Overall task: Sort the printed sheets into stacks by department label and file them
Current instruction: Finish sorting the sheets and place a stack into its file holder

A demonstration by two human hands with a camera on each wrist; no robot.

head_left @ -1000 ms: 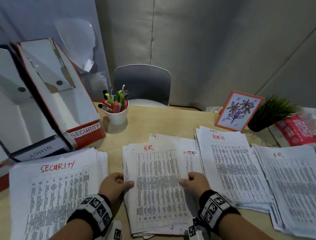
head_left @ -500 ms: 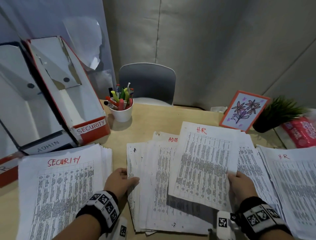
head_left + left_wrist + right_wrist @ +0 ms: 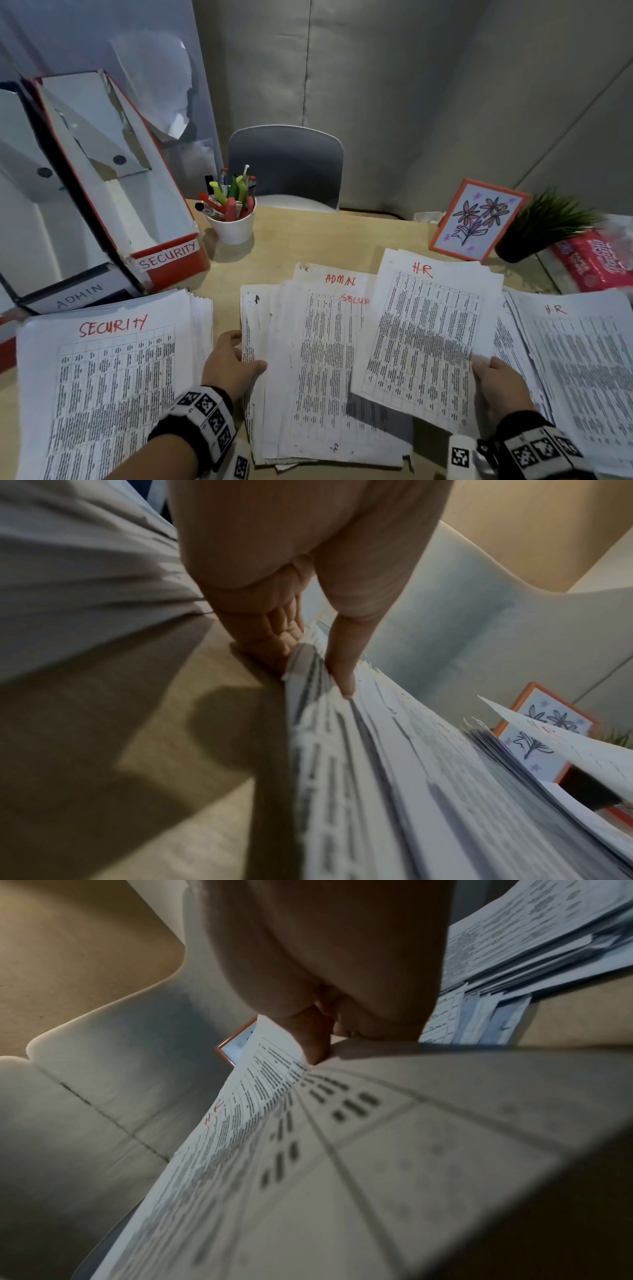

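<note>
My right hand [image 3: 496,387] pinches the lower right corner of a sheet marked H.R [image 3: 424,329] and holds it lifted over the ADMIN stack [image 3: 506,346], which it mostly hides. In the right wrist view the sheet [image 3: 308,1150] curves away under my thumb. My left hand [image 3: 233,366] grips the left edge of the mixed middle pile [image 3: 318,377], thumb [image 3: 342,656] on top; an ADMIN sheet is uppermost. A SECURITY stack [image 3: 102,383] lies at the left and an H.R stack [image 3: 582,359] at the right. File boxes labelled SECURITY [image 3: 164,255] and ADMIN [image 3: 78,296] stand at the back left.
A white cup of pens [image 3: 231,219] stands behind the middle pile. At the back right are a framed flower picture [image 3: 479,219], a small potted plant [image 3: 541,229] and a red packet [image 3: 596,263]. A grey chair [image 3: 284,164] stands beyond the table.
My right hand lifted the H.R sheet off the middle pile and carried it to the right, uncovering an ADMIN sheet. My left hand stayed on the pile's left edge.
</note>
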